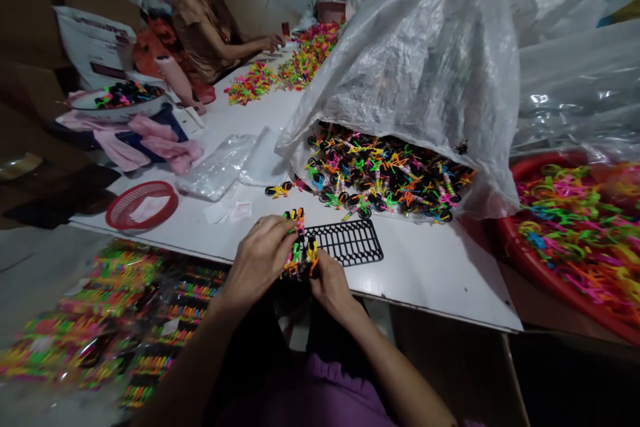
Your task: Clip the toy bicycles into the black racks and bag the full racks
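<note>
At the table's front edge is a black plastic rack point(350, 243) with rows of slots. Small colourful toy bicycles point(296, 252) stand packed at its left end. My left hand point(260, 257) curls around that end, its fingertips against the bicycles and its thumb mostly hidden. My right hand point(333, 283) is closed, pinching a yellow and orange toy bicycle point(313, 253) at the near side of the rack. Just beyond lies a big heap of similar toy bicycles point(385, 173), spilling from the mouth of a clear plastic bag point(425, 53).
To the right, a red basin point(510, 240) holds bright plastic parts. A red basket point(143, 207) and clear bags point(215, 163) lie on the left. Packed toy sets point(100, 307) are below the table's left side. Across the table a person point(205, 27) works beside coloured parts point(310, 57).
</note>
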A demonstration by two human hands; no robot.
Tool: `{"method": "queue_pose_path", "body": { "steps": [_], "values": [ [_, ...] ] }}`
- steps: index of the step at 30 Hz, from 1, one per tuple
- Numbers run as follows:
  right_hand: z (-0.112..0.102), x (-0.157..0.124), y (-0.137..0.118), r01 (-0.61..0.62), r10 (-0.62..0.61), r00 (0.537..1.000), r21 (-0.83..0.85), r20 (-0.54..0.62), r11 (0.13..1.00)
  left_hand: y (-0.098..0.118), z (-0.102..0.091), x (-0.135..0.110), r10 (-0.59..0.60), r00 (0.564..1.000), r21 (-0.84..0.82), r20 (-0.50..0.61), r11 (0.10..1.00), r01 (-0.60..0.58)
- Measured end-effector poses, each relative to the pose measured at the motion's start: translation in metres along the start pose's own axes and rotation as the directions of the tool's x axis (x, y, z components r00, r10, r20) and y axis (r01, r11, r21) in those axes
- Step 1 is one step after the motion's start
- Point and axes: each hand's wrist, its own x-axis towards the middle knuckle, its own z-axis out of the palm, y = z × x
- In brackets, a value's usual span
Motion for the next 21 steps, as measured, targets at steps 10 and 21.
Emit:
{"method": "queue_pose_path", "body": {
  "steps": [10,21],
  "values": [
    [-0.028,0.014,0.0,0.074,-0.037,0.952,-0.109,0.303,0.991,0.015,0.019,-0.041,0.124,0.992,0.063,-0.014,0.99,-0.123],
    [-0.126,0.167,0.03,0.346,-0.136,0.932,-0.718,0.335,0.604,-0.004,0.022,-0.053,0.125,0.986,0.048,0.112,0.99,-0.131]
  ]
}}
